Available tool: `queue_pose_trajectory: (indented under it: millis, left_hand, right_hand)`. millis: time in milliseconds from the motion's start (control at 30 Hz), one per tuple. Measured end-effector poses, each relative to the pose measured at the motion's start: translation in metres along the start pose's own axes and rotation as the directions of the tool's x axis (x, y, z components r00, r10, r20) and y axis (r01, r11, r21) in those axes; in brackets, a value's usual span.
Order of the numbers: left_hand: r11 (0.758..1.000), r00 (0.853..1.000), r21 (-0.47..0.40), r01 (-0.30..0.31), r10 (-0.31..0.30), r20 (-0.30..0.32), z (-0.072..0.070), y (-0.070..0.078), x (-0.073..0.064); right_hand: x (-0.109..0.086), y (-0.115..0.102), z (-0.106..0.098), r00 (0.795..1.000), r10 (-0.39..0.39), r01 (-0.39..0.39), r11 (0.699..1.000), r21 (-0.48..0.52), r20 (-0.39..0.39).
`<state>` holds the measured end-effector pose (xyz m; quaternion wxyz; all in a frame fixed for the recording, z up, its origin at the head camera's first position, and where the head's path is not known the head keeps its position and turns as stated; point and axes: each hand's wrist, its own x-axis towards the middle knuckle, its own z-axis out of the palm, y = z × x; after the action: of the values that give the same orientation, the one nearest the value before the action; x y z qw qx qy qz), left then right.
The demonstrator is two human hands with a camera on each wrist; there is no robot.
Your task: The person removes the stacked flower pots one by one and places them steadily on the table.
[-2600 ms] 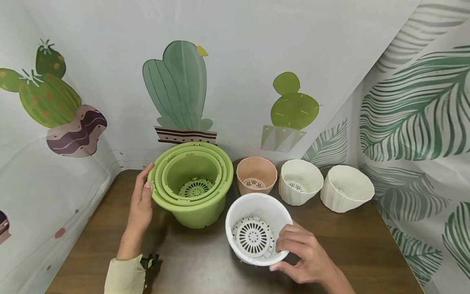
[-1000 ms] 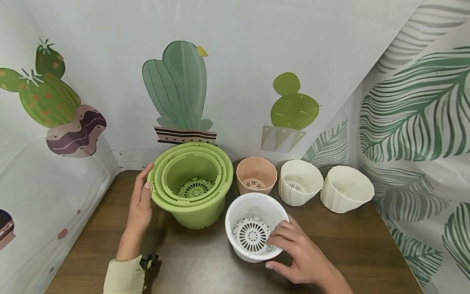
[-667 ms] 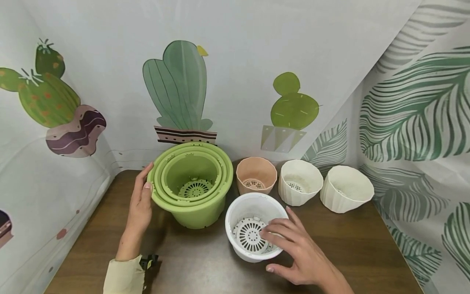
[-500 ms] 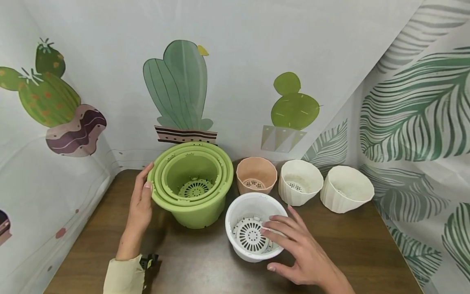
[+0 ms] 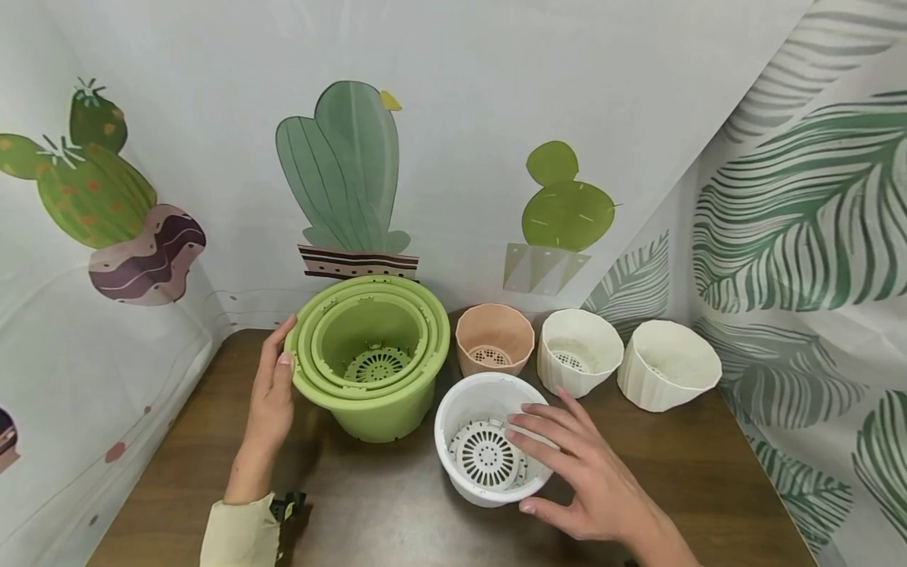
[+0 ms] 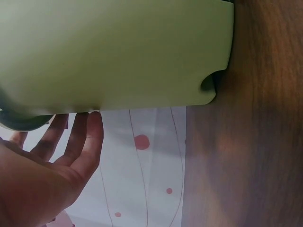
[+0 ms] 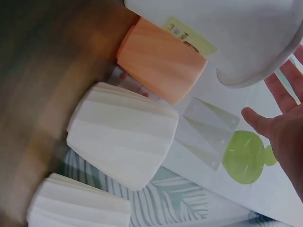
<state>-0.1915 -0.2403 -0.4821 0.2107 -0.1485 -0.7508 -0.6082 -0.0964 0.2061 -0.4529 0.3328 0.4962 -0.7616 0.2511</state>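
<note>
A stack of nested green plastic flower pots (image 5: 386, 409) stands at the left of the table, with a slotted base inside. My left hand (image 5: 272, 394) rests against its left rim, fingers extended; the left wrist view has the fingertips along the pot's side (image 6: 118, 56). Nearer the front is a round white flower pot (image 5: 468, 394), also with a slotted base. Over its right rim spreads my right hand (image 5: 581, 465), fingers apart and thumb outside the pot. In the right wrist view the thumb stands clear of the white pot's rim (image 7: 241, 80).
Along the back stand a peach faceted flower pot (image 5: 496, 335) and two cream ones, the middle pot (image 5: 574, 378) and the right pot (image 5: 648, 378). All are on a brown wooden table (image 5: 383, 512). A cloth printed with cacti (image 5: 354, 173) hangs behind, and leaf-patterned cloth (image 5: 808, 205) at right.
My right hand has let go of the white pot's rim and its fingers have spread. The white pot has shifted slightly and settled; my left hand stays at the green pots.
</note>
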Motion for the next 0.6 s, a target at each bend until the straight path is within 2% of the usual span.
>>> queue_pose_trajectory:
  millis: [467,600]
  left_hand:
    - [1.0,1.0,-0.006,-0.022,0.022,0.005,0.001,0.002,0.0]
    - [0.999,0.999,0.012,-0.032,0.032,0.005,0.001,0.0,0.0]
  right_hand:
    - [0.015,0.009,-0.01,0.997,0.013,-0.011,1.0,-0.027,0.079]
    - [0.024,0.012,-0.012,0.996,-0.016,0.018,1.0,-0.024,0.088]
